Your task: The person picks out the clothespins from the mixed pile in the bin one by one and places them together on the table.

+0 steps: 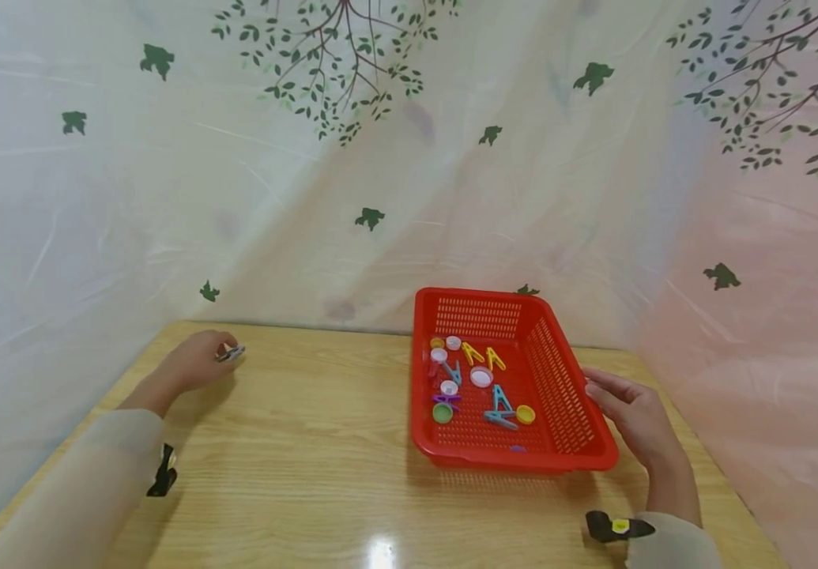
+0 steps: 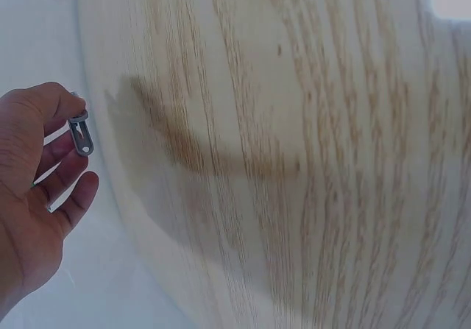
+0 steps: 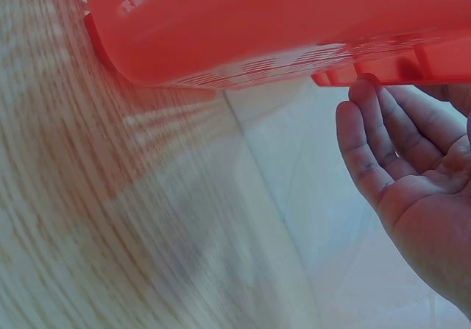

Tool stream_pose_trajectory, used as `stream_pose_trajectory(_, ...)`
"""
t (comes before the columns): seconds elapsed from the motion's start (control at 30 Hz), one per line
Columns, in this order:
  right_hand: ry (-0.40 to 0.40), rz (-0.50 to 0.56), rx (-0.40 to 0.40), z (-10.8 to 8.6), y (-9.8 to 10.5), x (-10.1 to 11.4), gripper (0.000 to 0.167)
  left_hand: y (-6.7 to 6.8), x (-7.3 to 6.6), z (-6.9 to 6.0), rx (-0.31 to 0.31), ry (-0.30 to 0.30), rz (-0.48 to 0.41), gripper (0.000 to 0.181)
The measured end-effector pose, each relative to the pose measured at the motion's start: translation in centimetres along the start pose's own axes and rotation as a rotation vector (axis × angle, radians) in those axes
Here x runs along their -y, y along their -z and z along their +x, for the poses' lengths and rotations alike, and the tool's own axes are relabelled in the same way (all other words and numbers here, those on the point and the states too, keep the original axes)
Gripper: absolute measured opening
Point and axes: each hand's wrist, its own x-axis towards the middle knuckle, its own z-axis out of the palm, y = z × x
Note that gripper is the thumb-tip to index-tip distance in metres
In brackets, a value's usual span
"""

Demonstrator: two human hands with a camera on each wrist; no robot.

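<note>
Left of one red basket, one small grey metal piece juts rightward from the pinching left hand above the surface, long axis slanting slightly away from the person. The right hand touches the basket's right side; whether it grips cannot be told. Inside lie two yellow clips, three blue clips.
</note>
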Motion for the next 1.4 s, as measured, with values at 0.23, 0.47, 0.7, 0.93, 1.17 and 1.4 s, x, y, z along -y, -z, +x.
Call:
stream_pose_trajectory(0.23,-0.009,-0.017,-0.004,0.0,-0.1,0.1,0.066,0.2,1.3,-0.4,-0.008,0.016,0.025,0.028)
stream_pose_trajectory(0.47,-0.008,-0.043,-0.006,0.0,-0.1,0.1,0.065,0.5,2.4,-1.0,-0.024,0.048,0.012,0.025)
stream_pose_trajectory(0.7,-0.002,-0.039,-0.006,-0.1,0.0,0.2,0.064,0.5,2.7,-1.5,-0.015,0.078,-0.004,0.023)
stream_pose_trajectory(0.93,0.012,-0.028,-0.003,-0.3,-0.1,0.2,0.064,0.0,3.4,-1.8,0.007,0.077,-0.037,0.03)
stream_pose_trajectory(1.17,0.028,-0.025,0.0,-0.3,-0.1,0.1,0.064,-0.1,3.7,-2.2,0.015,0.103,-0.057,0.034)
stream_pose_trajectory(1.4,0.028,-0.028,-0.003,-0.3,-0.1,0.2,0.064,-0.1,3.6,-2.4,0.016,0.11,-0.052,0.033)
